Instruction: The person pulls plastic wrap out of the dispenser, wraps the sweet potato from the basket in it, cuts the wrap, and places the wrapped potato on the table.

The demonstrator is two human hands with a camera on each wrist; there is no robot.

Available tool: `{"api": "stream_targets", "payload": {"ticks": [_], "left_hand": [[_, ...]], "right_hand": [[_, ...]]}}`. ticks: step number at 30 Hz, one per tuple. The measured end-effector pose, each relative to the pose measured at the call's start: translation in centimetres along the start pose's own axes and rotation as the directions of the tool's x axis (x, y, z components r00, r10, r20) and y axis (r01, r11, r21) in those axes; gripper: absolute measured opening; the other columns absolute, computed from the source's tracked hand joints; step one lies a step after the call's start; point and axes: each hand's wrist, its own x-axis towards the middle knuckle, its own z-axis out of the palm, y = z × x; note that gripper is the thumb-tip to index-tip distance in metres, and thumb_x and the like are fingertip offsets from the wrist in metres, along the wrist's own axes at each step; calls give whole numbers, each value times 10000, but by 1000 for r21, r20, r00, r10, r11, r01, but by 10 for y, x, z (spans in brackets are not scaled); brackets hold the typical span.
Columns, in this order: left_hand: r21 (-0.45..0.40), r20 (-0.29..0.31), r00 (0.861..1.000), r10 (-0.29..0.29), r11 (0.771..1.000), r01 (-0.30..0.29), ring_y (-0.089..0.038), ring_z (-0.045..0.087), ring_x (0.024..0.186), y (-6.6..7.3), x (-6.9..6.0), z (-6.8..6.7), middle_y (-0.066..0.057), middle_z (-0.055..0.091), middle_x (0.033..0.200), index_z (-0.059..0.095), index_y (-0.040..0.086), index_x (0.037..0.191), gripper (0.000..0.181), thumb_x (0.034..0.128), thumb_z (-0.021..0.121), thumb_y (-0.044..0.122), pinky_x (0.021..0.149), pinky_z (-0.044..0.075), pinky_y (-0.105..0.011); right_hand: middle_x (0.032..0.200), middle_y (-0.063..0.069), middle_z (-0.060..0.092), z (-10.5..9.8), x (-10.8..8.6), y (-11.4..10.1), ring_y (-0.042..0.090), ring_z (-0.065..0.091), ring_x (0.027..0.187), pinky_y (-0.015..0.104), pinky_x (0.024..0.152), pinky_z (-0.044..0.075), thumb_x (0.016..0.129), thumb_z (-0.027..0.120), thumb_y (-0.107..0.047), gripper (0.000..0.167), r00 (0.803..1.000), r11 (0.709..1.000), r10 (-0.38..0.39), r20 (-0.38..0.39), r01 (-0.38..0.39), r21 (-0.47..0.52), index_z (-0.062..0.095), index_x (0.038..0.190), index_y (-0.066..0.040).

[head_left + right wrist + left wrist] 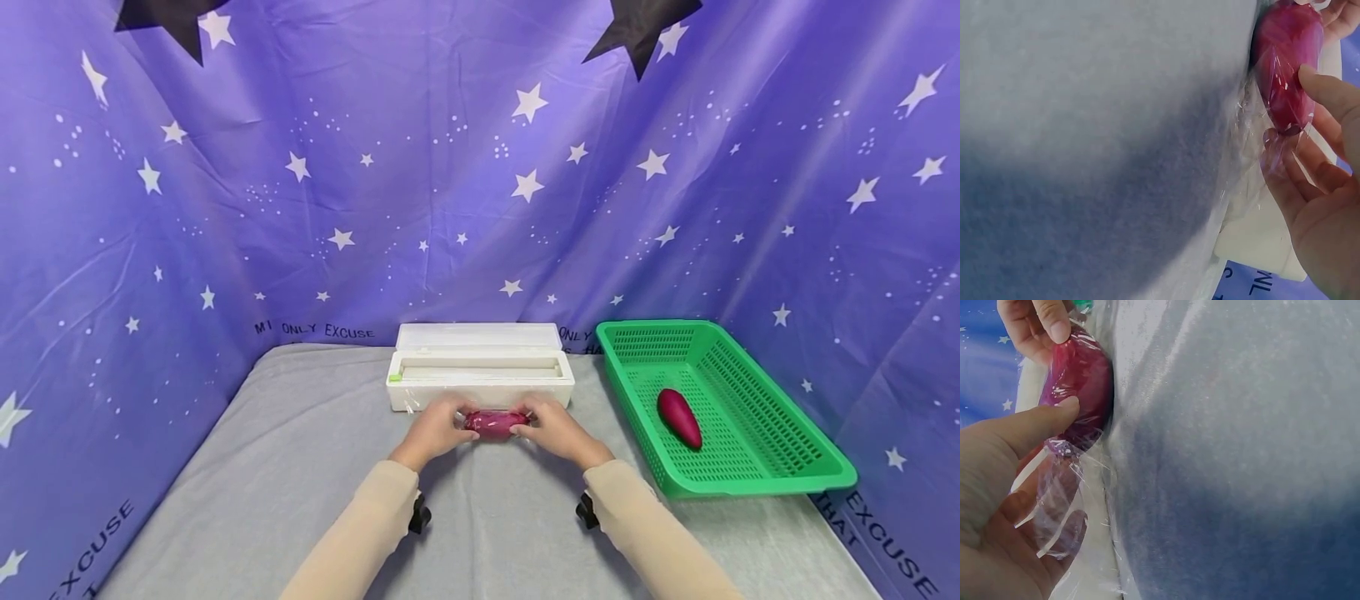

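A dark red, oblong object (492, 424) wrapped in clear film lies between both hands, just in front of a white box. My left hand (437, 428) grips its left end, and in the left wrist view the thumb presses on the wrapped object (1088, 378) while loose film (1060, 500) hangs over the other fingers. At the right end my right hand (556, 429) holds it, thumb on top; the right wrist view shows gathered film (1279, 150) at the fingertips beside the object (1288, 62).
Behind the hands stands the white box (480, 393) with its lid (478, 336) raised and a roll inside. To the right, a green basket (757, 485) holds a second dark red object (679, 418). Grey cloth (247, 467) covers the table; a purple starry curtain hangs around it.
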Motion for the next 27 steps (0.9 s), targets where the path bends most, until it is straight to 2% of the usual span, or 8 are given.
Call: {"api": "stream_targets", "payload": {"ticks": [7, 10, 16, 23, 27], "left_hand": [[-35, 36, 999, -24, 999, 26, -190, 670, 845, -2, -3, 0, -51, 712, 1019, 724, 82, 1130, 414, 757, 890, 149, 755, 553, -328], [-30, 49, 998, -27, 999, 29, -176, 671, 830, -2, -3, -1, -48, 717, 1008, 727, 84, 1123, 412, 755, 894, 163, 721, 552, -302], [-24, 65, 997, -32, 999, 33, -156, 673, 812, -2, -4, -4, -52, 727, 1014, 733, 90, 1120, 401, 757, 891, 158, 689, 547, -278], [-30, 93, 996, -12, 999, 15, -116, 659, 785, -5, -5, -8, -47, 730, 1024, 745, 103, 1127, 389, 766, 884, 154, 671, 538, -254], [-33, 118, 993, -21, 999, 25, -131, 667, 810, -4, -8, -11, -43, 730, 1027, 746, 102, 1145, 395, 779, 878, 171, 697, 547, -272]], "right_hand": [[1009, 32, 687, -2, -3, 2, 168, 659, 891, 319, 804, 554, 872, 779, -133, 227, 997, 997, 55, 52, -58, 59, 710, 1075, -56], [969, 2, 684, -3, -3, 2, 129, 642, 854, 297, 776, 545, 867, 789, -151, 231, 994, 994, 79, 71, -84, 66, 720, 1072, -68], [859, -51, 669, -3, -4, 0, 77, 595, 765, 268, 692, 518, 872, 793, -179, 215, 992, 994, 82, 92, -88, 59, 729, 1042, -63], [828, -61, 657, -3, -6, -5, 84, 593, 725, 258, 652, 523, 876, 788, -178, 197, 984, 988, 104, 147, -119, 99, 712, 1027, -76], [831, -63, 652, -3, -8, -8, 103, 591, 728, 257, 639, 515, 904, 764, -203, 180, 978, 983, 108, 177, -132, 129, 709, 1029, -87]]}}
